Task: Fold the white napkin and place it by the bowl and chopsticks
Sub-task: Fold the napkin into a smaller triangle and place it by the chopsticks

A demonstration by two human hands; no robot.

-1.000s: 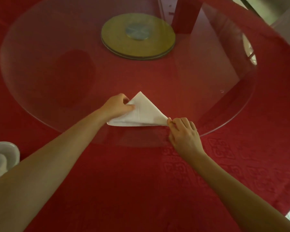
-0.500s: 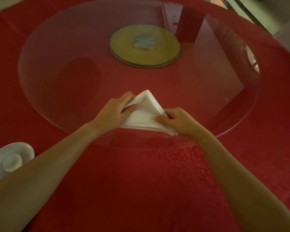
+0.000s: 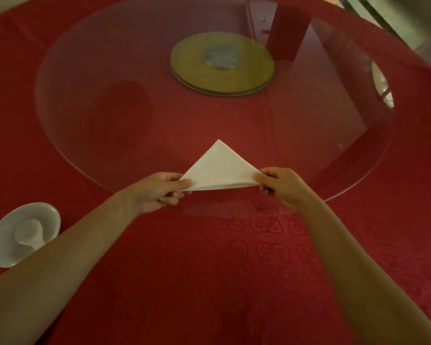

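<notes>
The white napkin (image 3: 219, 169) is folded into a triangle with its tip pointing away from me, over the near edge of the glass turntable (image 3: 135, 108). My left hand (image 3: 159, 190) pinches its left corner and my right hand (image 3: 281, 185) pinches its right corner. The long edge between them sags a little. A white bowl (image 3: 8, 227) with a white spoon (image 3: 30, 234) in it sits at the near left, partly behind my left forearm. No chopsticks are in view.
The round table wears a red patterned cloth (image 3: 259, 257). A gold disc with a metal hub (image 3: 222, 63) lies at the turntable's centre. A red post (image 3: 288, 33) stands behind it at the back.
Both hands moved out to the two base corners of the triangle and drew the napkin toward me. The view shifted, bringing the bowl further into sight.
</notes>
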